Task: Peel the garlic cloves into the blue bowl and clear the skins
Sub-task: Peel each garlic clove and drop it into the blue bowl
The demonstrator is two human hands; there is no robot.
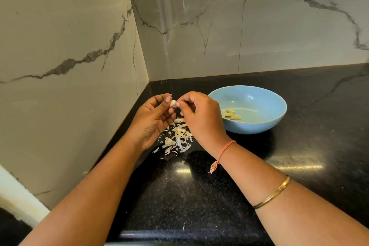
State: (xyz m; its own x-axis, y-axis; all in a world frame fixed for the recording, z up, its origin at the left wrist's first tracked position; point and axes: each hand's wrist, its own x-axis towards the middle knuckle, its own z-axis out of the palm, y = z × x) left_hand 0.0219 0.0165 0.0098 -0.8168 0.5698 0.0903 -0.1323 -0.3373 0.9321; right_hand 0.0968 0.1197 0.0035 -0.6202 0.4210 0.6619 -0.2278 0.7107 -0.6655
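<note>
Garlic clove (173,103), mid-frame, is pinched between fingers of left hand (154,120) and right hand (201,116); three peeled cloves (231,114) lie in blue bowl (259,124); skins (177,139) remain uncleared on desk (199,195).

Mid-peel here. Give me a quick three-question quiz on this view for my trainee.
1. How many peeled cloves lie in the blue bowl?
2. True or false: the skins are piled inside the bowl.
3. The garlic clove pinched between the left hand and right hand is: A) over the bowl; B) left of the bowl, held off the countertop; C) lying on the countertop.
Key: 1) three; 2) false, they lie on the countertop; 3) B.
</note>
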